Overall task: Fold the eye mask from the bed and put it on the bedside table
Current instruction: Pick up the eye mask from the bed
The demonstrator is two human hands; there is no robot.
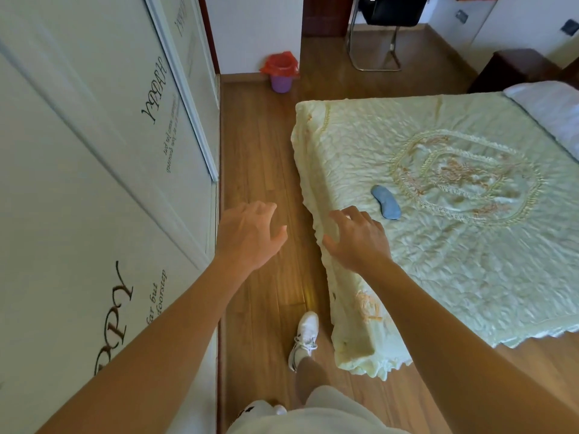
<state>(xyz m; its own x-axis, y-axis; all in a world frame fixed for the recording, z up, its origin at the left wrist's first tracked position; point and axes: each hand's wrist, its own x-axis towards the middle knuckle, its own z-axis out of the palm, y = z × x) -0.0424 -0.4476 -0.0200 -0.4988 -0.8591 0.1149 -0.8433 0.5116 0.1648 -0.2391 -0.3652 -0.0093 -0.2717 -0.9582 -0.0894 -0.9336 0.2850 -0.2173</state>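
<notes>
Bed (438,245) edge near | eye mask (386,202) flat | left hand (250,236), right hand (357,239) released, empty

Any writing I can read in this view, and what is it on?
"Happy", large script, rotated sideways: wardrobe door, upper panel.
"...PPY", large script cut off by the frame edge: same door, lower panel.
"...far but ...doorstep", small print beside it; the rest is out of view.
Small lines under the upper "Happy": too blurred to read.
Eye mask, bedspread: no text.
</notes>
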